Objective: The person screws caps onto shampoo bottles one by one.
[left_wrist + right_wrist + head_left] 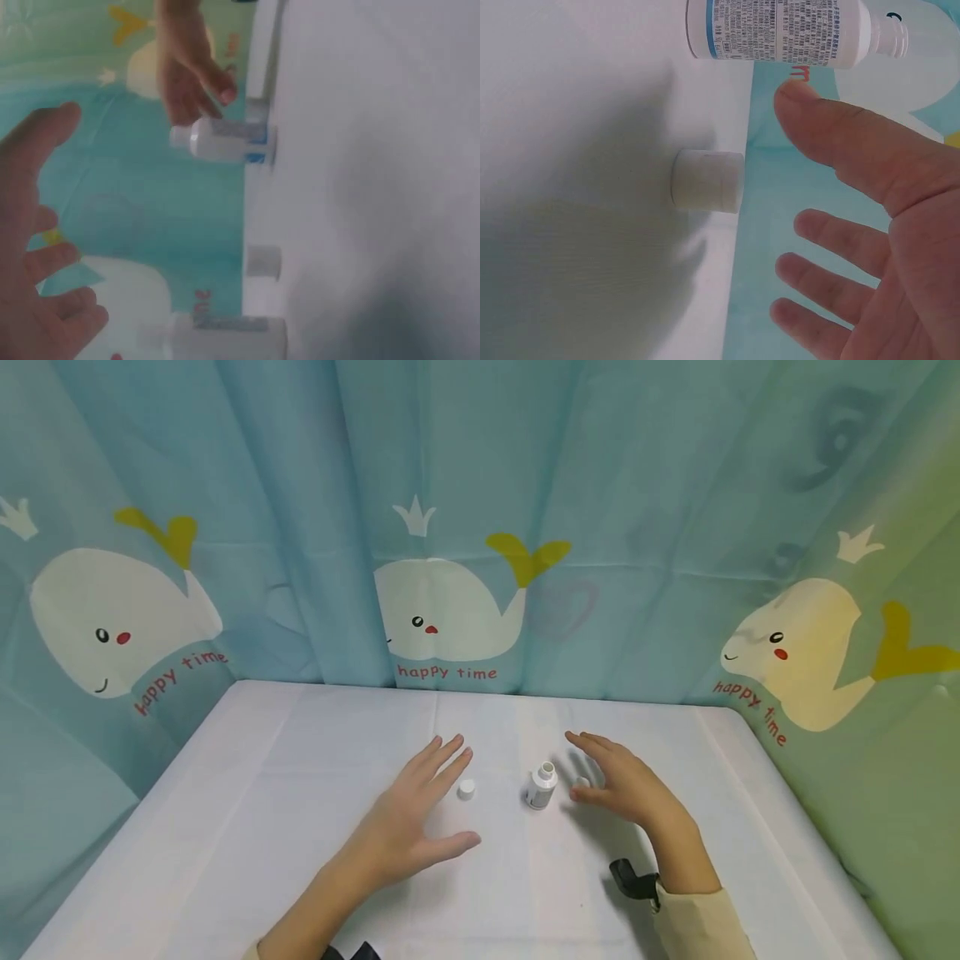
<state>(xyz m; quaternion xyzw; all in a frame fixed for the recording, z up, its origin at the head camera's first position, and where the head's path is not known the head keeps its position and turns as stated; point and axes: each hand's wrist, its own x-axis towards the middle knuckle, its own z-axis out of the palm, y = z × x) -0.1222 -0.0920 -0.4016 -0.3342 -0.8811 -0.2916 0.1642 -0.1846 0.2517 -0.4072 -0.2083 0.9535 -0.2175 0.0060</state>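
A white bottle (542, 787) with a printed label and an uncapped neck stands upright on the table, between the two hands. To its left lies a white cap (467, 789). A second white cap (708, 181) sits to the right of the bottle, close to my right hand (622, 781). That hand hovers with fingers and thumb spread, touching nothing. My left hand (408, 822) is likewise held above the table, fingers extended and holding nothing. Another white bottle (229, 337) shows at the bottom of the left wrist view; in the head view it is not visible.
A white cloth covers the table (300, 760). Behind it and along the sides hangs a blue-green curtain (637, 527) printed with whales. Dark straps (634, 881) are on the wrists.
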